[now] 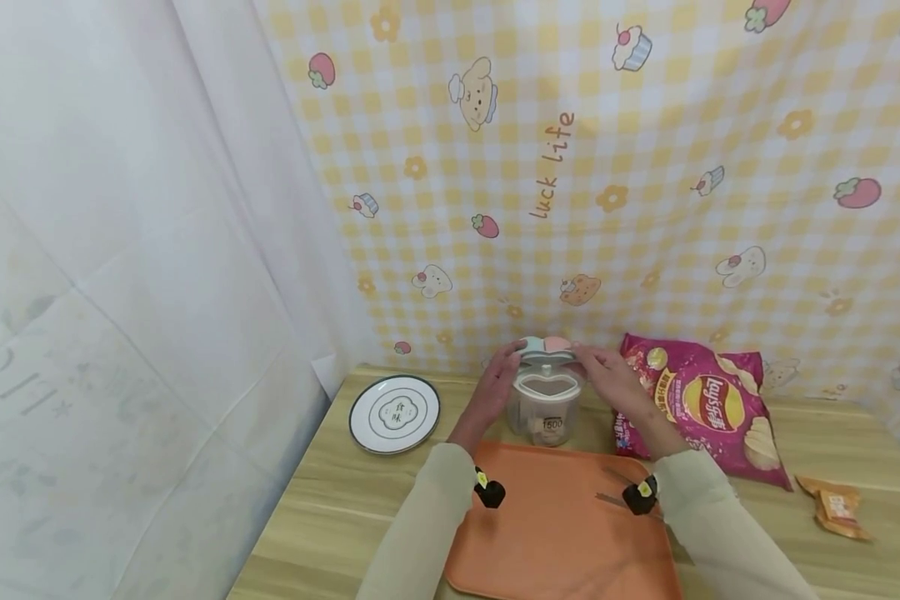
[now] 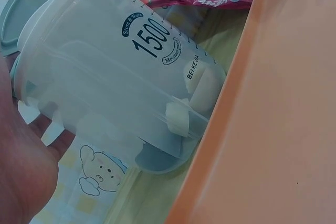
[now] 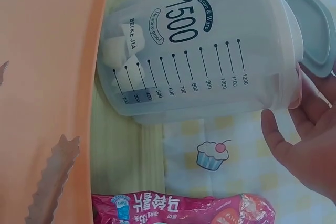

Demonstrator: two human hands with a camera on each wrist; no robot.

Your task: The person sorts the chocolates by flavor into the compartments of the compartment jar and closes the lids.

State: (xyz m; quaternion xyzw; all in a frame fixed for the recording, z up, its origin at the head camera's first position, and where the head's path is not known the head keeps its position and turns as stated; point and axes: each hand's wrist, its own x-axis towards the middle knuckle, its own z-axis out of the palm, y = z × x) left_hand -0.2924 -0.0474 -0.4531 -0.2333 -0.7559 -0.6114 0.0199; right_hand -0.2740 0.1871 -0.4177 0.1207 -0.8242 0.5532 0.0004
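Observation:
A clear plastic storage container (image 1: 545, 408) marked 1500 stands behind the orange tray, with several whitish pieces (image 3: 123, 53) low inside it. A grey-green flap (image 3: 310, 27) of its lid is raised over a heart-shaped opening (image 1: 547, 384); mint and pink flaps (image 1: 558, 343) show behind. My left hand (image 1: 497, 383) grips the lid's left edge, its fingers reaching behind the container in the left wrist view. On the opposite side, my right hand (image 1: 611, 379) holds the lid's right edge, fingers bent around the rim in the right wrist view.
The orange tray (image 1: 547, 533) lies in front, with serrated metal tongs (image 3: 52, 182) on its right part. A white plate (image 1: 378, 433) sits to the left. At right are a purple chip bag (image 1: 750, 437) and a small orange packet (image 1: 838, 507). A patterned cloth (image 1: 645, 250) hangs behind.

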